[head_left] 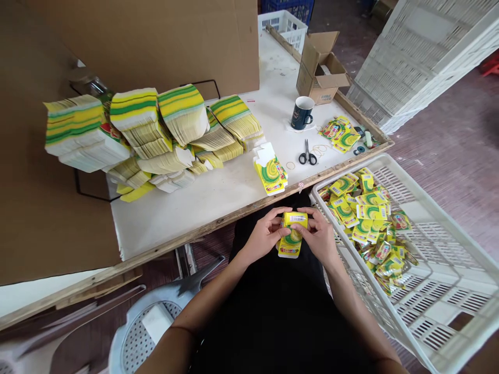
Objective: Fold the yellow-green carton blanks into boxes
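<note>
A yellow carton [294,240] is held between the fingers [281,232] of the left hand [262,236] and right hand [322,238], just off the worktop [218,195]'s near edge.

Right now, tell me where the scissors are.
In the head view, the scissors lie right of centre on the tabletop, between the dark mug and the wooden front edge, right of the small carton stack.

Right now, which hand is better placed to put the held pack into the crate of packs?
Probably the right hand: like the left hand, it holds the yellow pack, but is nearer the crate.
</note>
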### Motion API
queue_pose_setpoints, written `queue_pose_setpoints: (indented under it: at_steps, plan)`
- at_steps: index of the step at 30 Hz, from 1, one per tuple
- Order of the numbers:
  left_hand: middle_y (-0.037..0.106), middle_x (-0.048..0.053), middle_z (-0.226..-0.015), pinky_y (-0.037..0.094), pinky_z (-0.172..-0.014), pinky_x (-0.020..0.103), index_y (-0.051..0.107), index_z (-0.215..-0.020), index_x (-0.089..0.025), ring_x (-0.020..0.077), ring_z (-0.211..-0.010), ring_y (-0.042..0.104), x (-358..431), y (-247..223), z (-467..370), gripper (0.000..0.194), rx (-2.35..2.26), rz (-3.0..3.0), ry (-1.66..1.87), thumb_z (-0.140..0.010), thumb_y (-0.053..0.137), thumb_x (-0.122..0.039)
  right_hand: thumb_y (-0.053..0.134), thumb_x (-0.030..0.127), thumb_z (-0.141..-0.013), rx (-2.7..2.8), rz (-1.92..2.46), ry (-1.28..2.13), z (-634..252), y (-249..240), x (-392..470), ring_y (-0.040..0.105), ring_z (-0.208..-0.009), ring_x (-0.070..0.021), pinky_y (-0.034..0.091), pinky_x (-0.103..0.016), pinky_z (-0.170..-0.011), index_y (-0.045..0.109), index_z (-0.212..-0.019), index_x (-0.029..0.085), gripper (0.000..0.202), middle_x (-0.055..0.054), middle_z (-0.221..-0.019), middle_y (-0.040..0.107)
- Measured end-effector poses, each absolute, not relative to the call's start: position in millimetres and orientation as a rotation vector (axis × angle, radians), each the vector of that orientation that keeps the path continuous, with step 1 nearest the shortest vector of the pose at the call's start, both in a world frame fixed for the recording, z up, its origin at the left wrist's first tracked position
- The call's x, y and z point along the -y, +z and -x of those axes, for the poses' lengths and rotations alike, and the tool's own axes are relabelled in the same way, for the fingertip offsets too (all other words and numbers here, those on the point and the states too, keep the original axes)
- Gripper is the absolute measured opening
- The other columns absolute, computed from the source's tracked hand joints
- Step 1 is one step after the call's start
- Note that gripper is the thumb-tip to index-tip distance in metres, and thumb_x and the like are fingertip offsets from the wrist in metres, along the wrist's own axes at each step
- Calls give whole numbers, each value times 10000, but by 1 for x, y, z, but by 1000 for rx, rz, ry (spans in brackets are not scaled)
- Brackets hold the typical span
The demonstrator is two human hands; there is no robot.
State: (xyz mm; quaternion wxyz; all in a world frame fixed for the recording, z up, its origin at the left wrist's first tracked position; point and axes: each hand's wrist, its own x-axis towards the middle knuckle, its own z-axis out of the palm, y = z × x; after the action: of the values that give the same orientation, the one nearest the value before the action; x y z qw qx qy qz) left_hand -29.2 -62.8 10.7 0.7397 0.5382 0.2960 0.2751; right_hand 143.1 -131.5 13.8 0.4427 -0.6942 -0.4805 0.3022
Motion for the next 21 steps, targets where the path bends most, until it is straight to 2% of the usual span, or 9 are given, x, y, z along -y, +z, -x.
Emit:
queue_pose_setpoints:
  at_steps: [3,5,8,13,16,18,21]
  plan:
    - [780,84,-1022,583,-775,277,582,-1314,-172,200,-859,752,63,13,24,574,-650,-1160,632,-826,792,-390,697,488,-895,1203,1672,730,-147,10,131,532,-555,-132,437,-287,-547,702,-1194,236,392,-26,-861,713]
    - [781,86,-1032,585,-792,281,599,-1304,-174,200,-874,752,62,15,19,556,-646,-1176,653,-828,790,-389,688,479,-907,1150,1573,773,-147,6,131,622,-694,-172,505,-305,-618,661,-1281,255,437,-60,-1014,722]
    - [779,97,-1071,591,-804,292,601,-1309,-178,211,-900,754,60,17,13,563,-634,-1172,687,-826,791,-395,723,454,-890,1020,1461,740,-145,3,132,660,-798,-192,548,-317,-661,606,-1346,278,503,-78,-1123,701]
    - [778,103,-1080,598,-815,301,583,-1326,-178,220,-923,754,61,15,9,558,-607,-1183,721,-848,772,-393,731,411,-895,879,1375,686,-143,7,134,645,-804,-163,544,-294,-675,684,-1137,253,293,-63,-1059,686]
    - [759,130,-1172,600,-884,350,553,-1378,-182,246,-1003,752,60,16,9,549,-570,-1290,694,-901,709,-407,773,380,-863,840,1292,780,-146,7,132,600,-673,-119,507,-250,-577,657,-1022,246,238,-17,-933,665]
    - [690,156,-1339,542,-1044,421,509,-1440,-199,280,-1190,695,52,16,8,572,-586,-1454,755,-932,669,-409,793,353,-843,736,1240,706,-149,6,129,545,-572,-88,463,-225,-500,604,-984,258,254,21,-885,643]
    - [462,167,-1595,260,-1275,521,454,-1499,-227,322,-1518,393,26,10,9,644,-767,-1771,964,-922,685,-398,794,344,-835,438,1130,463,-156,2,125,632,-638,-102,524,-240,-565,529,-964,284,301,54,-875,639]
